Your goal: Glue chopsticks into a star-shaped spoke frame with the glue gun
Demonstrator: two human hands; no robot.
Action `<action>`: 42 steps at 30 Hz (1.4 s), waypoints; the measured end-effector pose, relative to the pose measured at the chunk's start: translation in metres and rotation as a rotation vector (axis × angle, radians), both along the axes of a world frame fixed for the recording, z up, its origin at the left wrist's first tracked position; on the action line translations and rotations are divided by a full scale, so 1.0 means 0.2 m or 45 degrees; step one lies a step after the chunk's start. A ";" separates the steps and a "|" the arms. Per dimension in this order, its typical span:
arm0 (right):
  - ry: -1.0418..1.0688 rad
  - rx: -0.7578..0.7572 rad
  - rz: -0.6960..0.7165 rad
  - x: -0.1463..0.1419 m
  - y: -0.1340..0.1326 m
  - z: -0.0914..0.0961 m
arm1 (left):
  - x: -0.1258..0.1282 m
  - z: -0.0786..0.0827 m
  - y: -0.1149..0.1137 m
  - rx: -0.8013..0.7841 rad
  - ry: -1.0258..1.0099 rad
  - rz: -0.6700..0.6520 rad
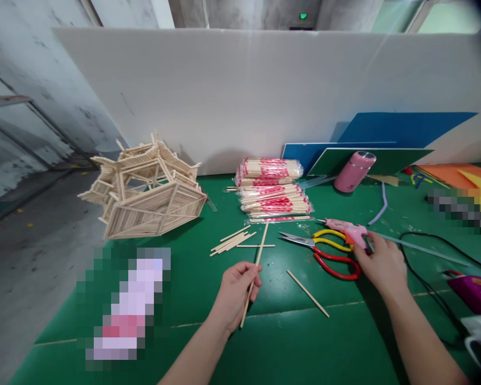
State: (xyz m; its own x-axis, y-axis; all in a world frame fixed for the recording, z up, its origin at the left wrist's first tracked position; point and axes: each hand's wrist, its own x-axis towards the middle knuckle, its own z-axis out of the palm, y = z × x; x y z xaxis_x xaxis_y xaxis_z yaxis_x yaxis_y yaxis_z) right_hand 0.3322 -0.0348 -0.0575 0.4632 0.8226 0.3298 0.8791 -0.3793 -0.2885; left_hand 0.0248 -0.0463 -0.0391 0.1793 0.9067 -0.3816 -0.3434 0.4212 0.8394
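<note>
My left hand point(236, 291) is closed around a long thin wooden stick point(261, 251) that slants up and away over the green table point(288, 342). My right hand point(380, 262) grips the handle of a pink glue gun point(344, 229) lying on the table, its nozzle pointing left. Scissors with yellow and red handles point(324, 254) lie just left of that hand. A small pile of short sticks point(232, 240) rests ahead of my left hand, and one loose stick point(308, 293) lies between my hands.
A wooden stick model of a roofed building point(148, 192) stands at the table's left edge. Wrapped bundles of sticks point(274, 190) are stacked at the back, near a pink bottle point(355, 171) and blue and green boards point(369, 158). A purple tool point(471, 289) and black cable point(420, 278) lie right.
</note>
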 end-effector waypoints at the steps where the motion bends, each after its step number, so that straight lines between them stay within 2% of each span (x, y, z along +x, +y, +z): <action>1: 0.003 0.042 -0.006 -0.05 -0.04 0.03 | 0.00 0.00 0.00 0.002 0.001 0.001; 3: 0.183 0.099 0.156 -0.19 -0.12 0.08 | 0.00 -0.01 0.00 0.014 0.008 -0.009; 5: 0.353 -0.045 0.481 -0.36 -0.19 0.11 | 0.00 -0.01 0.00 0.033 0.021 -0.022; 6: 0.334 -0.125 0.615 -0.43 -0.22 0.11 | 0.00 -0.02 0.00 0.043 0.029 -0.026; 8: 0.198 -0.226 0.757 -0.54 -0.26 0.09 | 0.00 -0.02 0.00 0.059 0.050 -0.032; 11: 0.028 -0.255 0.776 -0.61 -0.25 0.04 | 0.01 -0.02 -0.01 0.068 0.078 -0.037; 13: 0.012 -0.237 0.801 -0.61 -0.24 0.03 | 0.01 -0.02 -0.01 0.072 0.091 -0.038; 15: 0.111 -0.235 0.855 -0.60 -0.23 0.04 | 0.01 0.00 -0.01 0.080 0.107 -0.044; 18: 0.415 -0.273 0.902 -0.61 -0.24 0.09 | 0.01 0.01 -0.01 0.074 0.136 -0.069; 21: 0.606 -0.209 0.923 -0.64 -0.25 0.14 | 0.01 0.02 -0.01 0.071 0.147 -0.088; 27: 0.676 -0.105 0.971 -0.70 -0.23 0.17 | 0.01 0.02 -0.02 0.077 0.209 -0.128; 42: 0.670 -0.097 1.007 -0.73 -0.22 0.15 | 0.00 0.01 -0.02 0.060 0.277 -0.208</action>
State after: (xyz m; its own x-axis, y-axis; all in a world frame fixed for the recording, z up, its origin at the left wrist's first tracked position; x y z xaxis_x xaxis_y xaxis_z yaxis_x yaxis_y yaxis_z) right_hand 0.1855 -0.0793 -0.0268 -0.1631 0.9718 0.1702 0.6536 0.2356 -0.7192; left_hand 0.0258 -0.0506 -0.0367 0.2435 0.8900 -0.3855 -0.0837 0.4153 0.9058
